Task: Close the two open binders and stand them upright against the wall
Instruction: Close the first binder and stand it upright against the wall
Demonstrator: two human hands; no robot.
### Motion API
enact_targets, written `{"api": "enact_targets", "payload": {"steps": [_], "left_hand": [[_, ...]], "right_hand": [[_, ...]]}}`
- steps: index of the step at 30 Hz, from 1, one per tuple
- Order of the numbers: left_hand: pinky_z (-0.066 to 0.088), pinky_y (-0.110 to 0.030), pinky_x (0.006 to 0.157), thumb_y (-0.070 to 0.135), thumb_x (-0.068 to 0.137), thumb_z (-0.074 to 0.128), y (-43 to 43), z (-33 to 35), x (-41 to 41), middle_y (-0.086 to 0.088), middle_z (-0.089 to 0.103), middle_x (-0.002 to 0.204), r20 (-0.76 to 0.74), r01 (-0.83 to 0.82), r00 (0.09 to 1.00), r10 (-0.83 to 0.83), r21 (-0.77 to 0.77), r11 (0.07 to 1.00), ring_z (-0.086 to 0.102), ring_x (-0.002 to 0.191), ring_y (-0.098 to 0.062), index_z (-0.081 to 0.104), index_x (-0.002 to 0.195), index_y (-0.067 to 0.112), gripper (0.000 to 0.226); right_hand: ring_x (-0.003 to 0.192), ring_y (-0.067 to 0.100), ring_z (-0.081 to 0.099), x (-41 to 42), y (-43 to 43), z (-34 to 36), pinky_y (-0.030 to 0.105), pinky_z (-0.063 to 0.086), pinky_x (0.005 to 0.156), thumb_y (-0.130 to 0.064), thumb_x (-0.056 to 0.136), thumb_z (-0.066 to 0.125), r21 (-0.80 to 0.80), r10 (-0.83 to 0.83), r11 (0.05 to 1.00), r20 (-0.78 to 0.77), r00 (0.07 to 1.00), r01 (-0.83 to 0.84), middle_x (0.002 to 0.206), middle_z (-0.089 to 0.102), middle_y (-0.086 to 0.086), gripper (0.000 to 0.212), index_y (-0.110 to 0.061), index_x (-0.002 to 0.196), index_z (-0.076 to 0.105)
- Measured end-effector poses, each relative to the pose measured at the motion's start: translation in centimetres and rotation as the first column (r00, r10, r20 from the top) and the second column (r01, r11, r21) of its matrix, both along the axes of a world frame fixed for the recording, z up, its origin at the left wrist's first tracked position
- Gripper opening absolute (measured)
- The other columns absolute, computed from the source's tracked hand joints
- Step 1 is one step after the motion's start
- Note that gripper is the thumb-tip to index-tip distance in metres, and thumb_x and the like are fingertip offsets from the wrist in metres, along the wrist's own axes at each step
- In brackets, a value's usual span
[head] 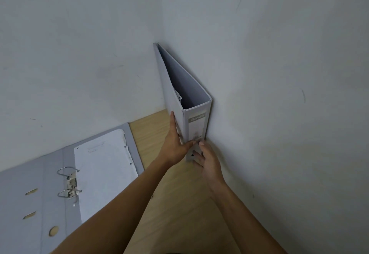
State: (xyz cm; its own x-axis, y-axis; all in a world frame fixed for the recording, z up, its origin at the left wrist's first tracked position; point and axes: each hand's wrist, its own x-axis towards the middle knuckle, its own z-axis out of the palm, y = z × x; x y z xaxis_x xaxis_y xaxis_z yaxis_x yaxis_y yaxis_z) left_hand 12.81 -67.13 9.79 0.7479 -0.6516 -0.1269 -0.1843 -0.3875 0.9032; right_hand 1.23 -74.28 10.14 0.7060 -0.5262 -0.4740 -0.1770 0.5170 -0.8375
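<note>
A closed grey binder (196, 126) stands upright in the corner, its right cover flat against the right wall (279, 94) and its labelled spine facing me. My left hand (175, 145) presses flat on its left cover near the bottom. My right hand (207, 159) grips the lower end of the spine, fingers wrapped round it. A second grey binder (50, 189) lies open and flat on the wooden table (159, 134) at the left, metal rings up, with a stack of punched white paper (103, 169) on its right half.
The walls meet in a corner behind the upright binder. The back wall (79, 54) runs along the far edge of the open binder. A strip of bare wood lies between the two binders, under my forearms.
</note>
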Motion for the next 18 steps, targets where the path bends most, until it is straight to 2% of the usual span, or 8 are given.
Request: {"api": "enact_targets", "payload": {"steps": [6,11,15,18], "left_hand": [[0.038,-0.056,0.117,0.019,0.085,0.078,-0.4,-0.5,-0.1,-0.003,0.027,0.167,-0.011,-0.011,1.000,0.011,0.012,1.000,0.033,0.151,-0.027,-0.019,0.160,0.029,0.123],[0.038,-0.054,0.117,0.023,0.084,0.080,-0.5,-0.3,-0.2,-0.003,0.027,0.167,-0.034,-0.028,0.999,0.028,0.009,1.000,0.033,0.151,-0.027,-0.017,0.161,0.028,0.124],[0.039,-0.052,0.117,0.020,0.085,0.080,-0.5,-0.3,0.0,-0.005,0.030,0.165,-0.049,-0.008,0.999,0.010,0.037,0.999,0.034,0.150,-0.029,-0.019,0.160,0.027,0.125],[0.042,-0.048,0.115,0.015,0.083,0.080,-0.6,0.0,0.1,-0.009,0.034,0.163,-0.027,-0.005,1.000,0.007,0.078,0.997,0.037,0.147,-0.030,-0.017,0.161,0.022,0.125]], "right_hand": [[0.134,0.026,0.051,-0.1,-0.5,-1.0,0.043,0.044,0.106,-0.028,0.105,0.043,0.008,-0.048,0.999,-0.012,0.999,0.048,0.134,0.056,0.001,0.045,-0.019,0.149,0.045],[0.132,0.023,0.053,-0.1,0.0,-1.5,0.040,0.048,0.101,-0.032,0.104,0.043,0.002,-0.035,0.999,-0.004,0.999,0.035,0.142,0.056,0.003,0.047,-0.020,0.150,0.044],[0.131,0.023,0.054,0.0,-0.5,-1.5,0.039,0.048,0.099,-0.030,0.105,0.044,0.002,-0.042,0.999,-0.031,0.999,0.042,0.132,0.059,-0.002,0.046,-0.020,0.150,0.046],[0.134,0.024,0.053,-0.2,-1.0,-1.4,0.044,0.046,0.107,-0.026,0.104,0.047,-0.088,-0.014,0.996,-0.074,0.997,0.008,0.141,0.057,0.002,0.045,-0.018,0.148,0.048]]}}
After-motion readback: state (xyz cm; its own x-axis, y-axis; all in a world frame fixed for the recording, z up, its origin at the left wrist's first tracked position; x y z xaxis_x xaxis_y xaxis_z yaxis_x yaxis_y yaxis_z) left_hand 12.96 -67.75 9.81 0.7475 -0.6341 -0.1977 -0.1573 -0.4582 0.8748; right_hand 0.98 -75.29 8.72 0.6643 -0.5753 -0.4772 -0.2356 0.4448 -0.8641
